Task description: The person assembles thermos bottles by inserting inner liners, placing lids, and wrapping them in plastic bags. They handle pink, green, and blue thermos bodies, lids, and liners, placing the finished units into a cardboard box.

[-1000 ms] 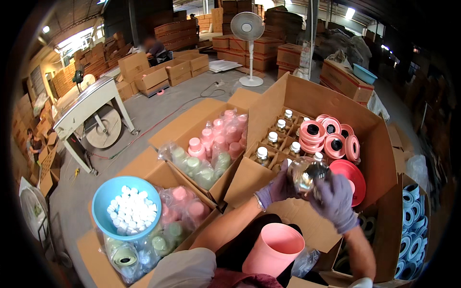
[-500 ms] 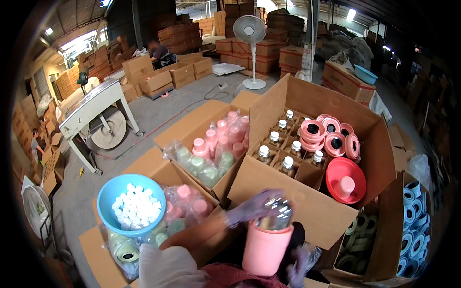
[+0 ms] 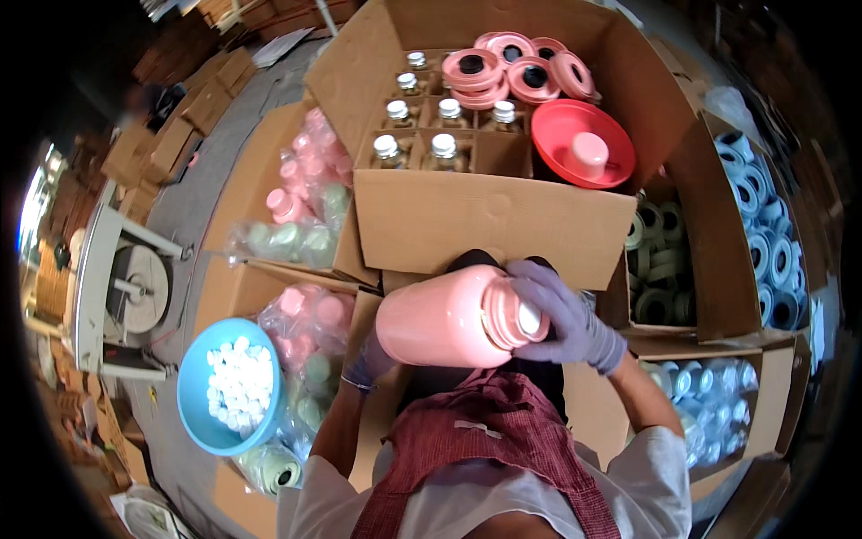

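A pink vacuum flask (image 3: 431, 316) lies tilted on its side in front of my apron, its neck pointing right. At that end sits a pink shoulder piece (image 3: 505, 314), with a dark uneven gap between it and the body. Something pale shows inside the neck. My gloved right hand (image 3: 567, 322) is closed around the neck end, fingers over the top. My gloved left hand (image 3: 368, 361) supports the base end; its fingers are partly hidden by the flask. Beyond, a divided carton (image 3: 494, 211) holds silvery capped bottles (image 3: 444, 148) and pink shoulder rings (image 3: 532, 79).
A red bowl (image 3: 545, 148) with a pink cup (image 3: 588, 154) stands in the carton. To the left, a blue basin (image 3: 190, 395) of white caps rests over bagged pink and green parts. Cartons at right hold green rings (image 3: 660, 260), blue rings (image 3: 759, 256) and clear bluish parts (image 3: 714, 404).
My view has tilted down. The shiny liner is no longer visible at the pink body's mouth, where a shoulder piece now sits. The flask went from upright to sideways, and both hands grip it.
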A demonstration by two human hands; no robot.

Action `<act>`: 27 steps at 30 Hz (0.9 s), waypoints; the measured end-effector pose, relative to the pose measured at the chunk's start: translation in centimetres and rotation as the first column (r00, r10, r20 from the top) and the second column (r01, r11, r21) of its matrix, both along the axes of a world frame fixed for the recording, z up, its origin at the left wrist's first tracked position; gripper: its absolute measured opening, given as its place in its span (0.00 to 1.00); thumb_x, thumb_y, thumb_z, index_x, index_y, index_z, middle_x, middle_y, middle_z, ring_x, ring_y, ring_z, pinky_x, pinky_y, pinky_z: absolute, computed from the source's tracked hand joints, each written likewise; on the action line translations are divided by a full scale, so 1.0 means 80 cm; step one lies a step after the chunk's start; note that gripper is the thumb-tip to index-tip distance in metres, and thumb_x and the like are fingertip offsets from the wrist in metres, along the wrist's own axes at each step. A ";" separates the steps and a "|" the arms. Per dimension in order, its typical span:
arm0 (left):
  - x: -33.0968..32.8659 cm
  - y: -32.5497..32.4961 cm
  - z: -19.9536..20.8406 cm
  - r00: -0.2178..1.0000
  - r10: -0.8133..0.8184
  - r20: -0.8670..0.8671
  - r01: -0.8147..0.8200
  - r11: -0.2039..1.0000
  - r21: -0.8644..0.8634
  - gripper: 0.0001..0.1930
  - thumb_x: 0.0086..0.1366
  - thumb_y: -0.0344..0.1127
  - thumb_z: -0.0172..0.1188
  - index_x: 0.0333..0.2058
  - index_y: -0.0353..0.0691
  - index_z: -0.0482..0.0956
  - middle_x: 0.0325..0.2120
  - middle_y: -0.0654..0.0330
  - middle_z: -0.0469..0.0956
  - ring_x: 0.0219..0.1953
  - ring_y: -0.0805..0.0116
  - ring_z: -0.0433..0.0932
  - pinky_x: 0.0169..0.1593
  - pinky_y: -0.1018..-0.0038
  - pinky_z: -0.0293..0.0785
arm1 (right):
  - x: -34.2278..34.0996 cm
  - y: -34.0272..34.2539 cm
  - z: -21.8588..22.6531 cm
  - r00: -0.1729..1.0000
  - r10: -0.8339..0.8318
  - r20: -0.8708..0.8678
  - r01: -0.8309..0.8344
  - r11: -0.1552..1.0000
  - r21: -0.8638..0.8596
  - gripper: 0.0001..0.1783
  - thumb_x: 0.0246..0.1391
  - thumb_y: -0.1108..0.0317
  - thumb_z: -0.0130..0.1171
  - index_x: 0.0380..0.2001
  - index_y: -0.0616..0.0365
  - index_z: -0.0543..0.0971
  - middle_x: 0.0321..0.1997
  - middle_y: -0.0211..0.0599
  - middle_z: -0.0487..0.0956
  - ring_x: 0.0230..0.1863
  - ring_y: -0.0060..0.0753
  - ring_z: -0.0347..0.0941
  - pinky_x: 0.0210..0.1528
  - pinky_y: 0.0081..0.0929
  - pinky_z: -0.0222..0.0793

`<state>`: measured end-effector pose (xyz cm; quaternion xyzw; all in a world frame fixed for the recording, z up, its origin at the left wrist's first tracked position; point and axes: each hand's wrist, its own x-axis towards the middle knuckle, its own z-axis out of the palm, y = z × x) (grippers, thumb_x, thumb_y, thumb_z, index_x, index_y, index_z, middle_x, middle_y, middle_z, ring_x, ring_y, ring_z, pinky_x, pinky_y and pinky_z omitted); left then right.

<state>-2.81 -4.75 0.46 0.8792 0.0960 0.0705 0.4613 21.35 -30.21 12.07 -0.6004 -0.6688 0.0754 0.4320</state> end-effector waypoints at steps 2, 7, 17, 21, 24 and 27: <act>0.026 -0.003 0.029 0.999 -0.030 0.037 0.033 0.996 -0.085 0.33 0.62 0.40 0.61 0.63 0.34 0.61 0.62 0.49 0.63 0.65 0.56 0.61 0.68 0.63 0.56 | 0.011 0.006 0.033 0.999 0.004 -0.044 -0.006 0.999 -0.049 0.48 0.41 0.52 0.74 0.63 0.61 0.66 0.62 0.51 0.68 0.62 0.52 0.66 0.64 0.43 0.62; 0.083 -0.033 0.075 0.972 -0.027 0.234 0.105 0.940 -0.325 0.37 0.59 0.42 0.64 0.63 0.33 0.60 0.61 0.48 0.64 0.65 0.55 0.62 0.68 0.62 0.57 | 0.017 0.022 0.082 0.977 -0.194 -0.086 0.193 0.981 -0.013 0.46 0.34 0.53 0.78 0.56 0.61 0.71 0.45 0.43 0.71 0.47 0.45 0.69 0.51 0.39 0.66; 0.166 -0.063 0.119 0.850 -0.047 0.524 0.296 0.866 -0.403 0.44 0.52 0.44 0.69 0.63 0.32 0.60 0.60 0.47 0.66 0.64 0.55 0.64 0.67 0.62 0.58 | 0.035 0.063 0.113 0.729 -0.609 -0.313 0.661 0.745 0.091 0.32 0.41 0.55 0.71 0.48 0.60 0.75 0.46 0.42 0.75 0.48 0.41 0.75 0.51 0.36 0.69; 0.188 -0.049 0.129 0.837 -0.087 0.540 0.334 0.863 -0.380 0.46 0.49 0.45 0.72 0.63 0.31 0.59 0.60 0.47 0.66 0.63 0.55 0.65 0.66 0.62 0.59 | 0.046 0.070 0.108 0.815 -0.487 -0.314 0.542 0.832 0.118 0.32 0.39 0.58 0.71 0.48 0.59 0.75 0.45 0.39 0.77 0.49 0.38 0.75 0.53 0.32 0.69; 0.195 -0.048 0.129 0.828 -0.108 0.550 0.354 0.861 -0.366 0.48 0.47 0.46 0.74 0.63 0.31 0.59 0.59 0.46 0.67 0.63 0.55 0.66 0.66 0.62 0.59 | 0.050 0.075 0.094 0.857 -0.459 -0.234 0.507 0.833 0.222 0.31 0.35 0.60 0.72 0.46 0.59 0.76 0.44 0.41 0.78 0.45 0.41 0.77 0.50 0.34 0.71; 0.203 -0.045 0.132 0.822 -0.144 0.552 0.374 0.867 -0.330 0.50 0.45 0.46 0.75 0.63 0.30 0.59 0.59 0.46 0.67 0.63 0.54 0.67 0.66 0.62 0.60 | 0.050 0.073 0.099 0.890 -0.416 -0.186 0.450 0.866 0.217 0.31 0.32 0.62 0.73 0.44 0.60 0.77 0.42 0.43 0.79 0.43 0.45 0.77 0.48 0.35 0.72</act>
